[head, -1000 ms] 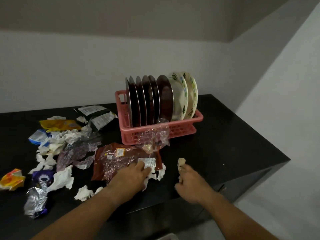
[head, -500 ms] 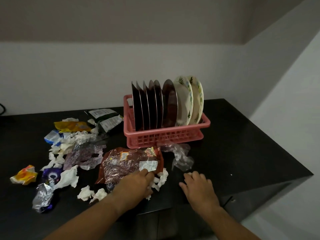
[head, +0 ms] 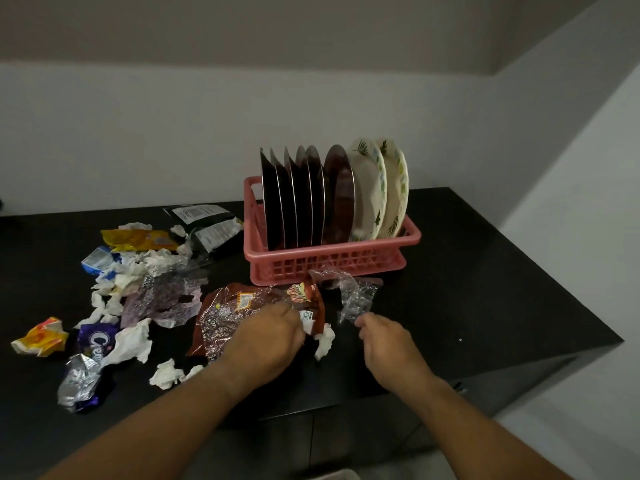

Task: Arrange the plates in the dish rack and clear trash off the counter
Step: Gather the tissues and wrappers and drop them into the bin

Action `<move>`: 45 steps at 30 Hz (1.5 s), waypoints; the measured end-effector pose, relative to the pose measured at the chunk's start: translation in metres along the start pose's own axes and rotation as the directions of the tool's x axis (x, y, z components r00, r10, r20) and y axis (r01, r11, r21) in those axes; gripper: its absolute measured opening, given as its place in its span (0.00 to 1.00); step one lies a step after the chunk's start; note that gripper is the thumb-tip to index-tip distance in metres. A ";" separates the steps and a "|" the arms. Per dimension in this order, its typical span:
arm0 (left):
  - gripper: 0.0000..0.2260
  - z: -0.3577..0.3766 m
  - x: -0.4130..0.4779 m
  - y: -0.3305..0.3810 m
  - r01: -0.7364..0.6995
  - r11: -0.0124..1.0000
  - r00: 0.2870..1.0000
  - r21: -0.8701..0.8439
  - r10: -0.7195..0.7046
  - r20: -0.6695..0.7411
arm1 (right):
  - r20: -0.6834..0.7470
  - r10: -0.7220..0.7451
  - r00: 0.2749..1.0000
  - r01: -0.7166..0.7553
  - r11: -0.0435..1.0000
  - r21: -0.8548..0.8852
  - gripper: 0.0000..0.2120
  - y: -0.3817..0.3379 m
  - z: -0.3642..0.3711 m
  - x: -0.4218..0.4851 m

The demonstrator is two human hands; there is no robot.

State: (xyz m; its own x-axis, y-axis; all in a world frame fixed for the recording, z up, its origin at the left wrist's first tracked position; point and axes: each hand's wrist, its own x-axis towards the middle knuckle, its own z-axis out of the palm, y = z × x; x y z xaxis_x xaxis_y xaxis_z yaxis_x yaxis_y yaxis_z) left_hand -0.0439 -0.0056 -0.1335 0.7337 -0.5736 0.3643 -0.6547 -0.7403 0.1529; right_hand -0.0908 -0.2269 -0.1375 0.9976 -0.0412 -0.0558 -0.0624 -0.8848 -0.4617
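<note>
Centre frame, the left hand grips a crinkly brown foil wrapper; the right hand pinches crumpled clear plastic film on the black counter. Just above, round steel plates stand upright in the pink lattice dish rack.

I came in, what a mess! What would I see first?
A pink plastic dish rack on the black counter, holding upright dark metal plates and two flowery white plates. Left of it lie crumpled white tissues. In front, the left hand grips a red-brown snack bag, the right hand a clear plastic wrapper.
</note>
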 end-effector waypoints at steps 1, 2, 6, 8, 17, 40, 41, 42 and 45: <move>0.17 -0.005 0.004 -0.001 0.044 0.999 0.999 -0.022 -0.045 -0.021 | 0.005 -0.025 1.000 0.025 0.999 0.024 0.12 -0.006 0.002 -0.001; 0.20 -0.010 0.007 -0.001 0.102 0.994 0.995 -0.038 -0.102 -0.014 | 0.014 -0.044 0.999 0.043 0.998 0.035 0.12 -0.012 0.004 -0.002; 0.21 -0.020 0.012 -0.002 0.232 0.970 0.973 -0.068 -0.230 0.033 | 0.068 0.000 0.998 -0.004 0.999 0.050 0.19 -0.035 0.017 -0.002; 0.16 -0.022 0.010 -0.002 0.239 0.963 0.971 -0.126 -0.234 0.051 | 0.099 0.050 0.994 -0.057 0.996 0.066 0.20 -0.042 0.023 0.002; 0.13 -0.022 0.001 -0.011 0.286 0.927 0.952 -0.240 -0.247 0.181 | 0.129 0.146 0.981 -0.144 0.989 -0.025 0.11 -0.043 0.028 0.002; 0.34 0.017 0.130 0.072 0.405 0.900 0.769 0.161 -0.431 0.472 | 0.124 0.208 0.970 -0.229 0.954 0.193 0.04 0.013 -0.049 -0.033; 0.33 0.027 0.129 0.076 0.414 0.897 0.754 0.156 -0.435 0.492 | 0.080 0.214 0.973 -0.226 0.956 0.188 0.04 0.018 -0.051 -0.034; 0.32 0.037 0.128 0.079 0.422 0.896 0.748 0.139 -0.431 0.505 | 0.043 0.227 0.973 -0.231 0.956 0.182 0.06 0.022 -0.053 -0.035; 0.31 0.068 0.121 0.083 0.418 0.905 0.768 0.084 -0.401 0.499 | -0.006 0.256 0.967 -0.252 0.956 0.151 0.09 0.037 -0.058 -0.039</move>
State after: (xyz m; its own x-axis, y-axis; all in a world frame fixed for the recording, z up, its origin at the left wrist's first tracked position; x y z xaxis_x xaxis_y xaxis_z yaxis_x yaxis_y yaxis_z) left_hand 0.0034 -0.1599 -0.1389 0.9169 -0.3190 -0.2399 -0.2708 -0.9387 0.2134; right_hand -0.1299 -0.2855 -0.1008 0.9486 -0.2692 -0.1665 -0.3157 -0.7651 -0.5613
